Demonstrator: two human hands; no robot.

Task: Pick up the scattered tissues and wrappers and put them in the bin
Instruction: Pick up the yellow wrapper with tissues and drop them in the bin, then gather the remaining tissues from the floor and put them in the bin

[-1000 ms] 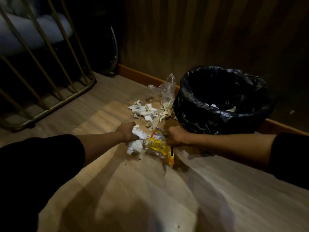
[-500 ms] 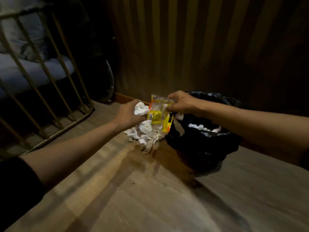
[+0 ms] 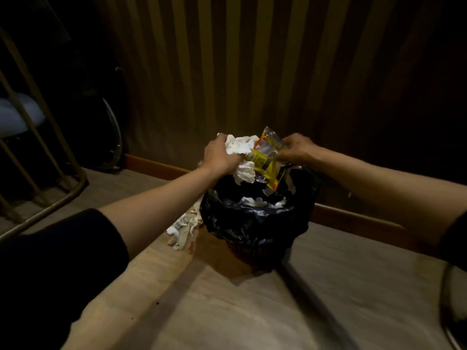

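Observation:
My left hand (image 3: 218,155) grips a bunch of crumpled white tissues (image 3: 241,157) directly above the bin (image 3: 255,223), a small bin lined with a black plastic bag. Beside it, my right hand (image 3: 297,147) holds a yellow and clear plastic wrapper (image 3: 267,157) over the bin's mouth. Some white tissues (image 3: 260,202) lie inside the bin. A pile of loose tissues (image 3: 183,226) remains on the wooden floor to the left of the bin, partly hidden behind my left forearm.
A striped wall with a wooden skirting board (image 3: 156,168) runs behind the bin. A metal frame with slanted bars (image 3: 50,152) stands at the left. A curved metal edge (image 3: 447,309) shows at the lower right.
Both hands lifted the tissues and the wrapper off the floor and carried them to the right, from beside the bin to above its opening.

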